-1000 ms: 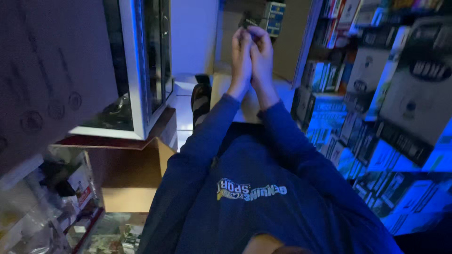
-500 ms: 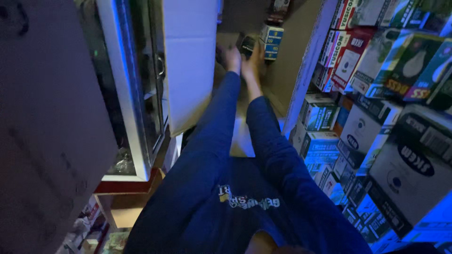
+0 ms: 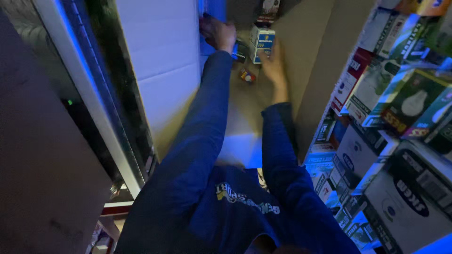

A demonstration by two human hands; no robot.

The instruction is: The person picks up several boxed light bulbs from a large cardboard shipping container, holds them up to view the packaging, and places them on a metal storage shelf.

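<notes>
Blue sleeves run up from my chest to both hands, deep in a cardboard box point(image 3: 310, 70). My left hand point(image 3: 217, 32) is curled against the box's left wall near its top edge, fingers bent over something blue there; I cannot tell whether it has a real hold. My right hand point(image 3: 274, 63) lies flat and spread along the right wall, just below and touching a small white-and-blue carton point(image 3: 262, 43); it is not wrapped around it. That carton stands upright at the far end of the box, between my two hands. A dark packet point(image 3: 242, 51) sits just left of it, and a small red and yellow thing point(image 3: 247, 75) lies on the box floor nearer me. Outside, a white panel point(image 3: 162, 61) rises on the left, and shelves of bulb cartons point(image 3: 400, 108) fill the right.
</notes>
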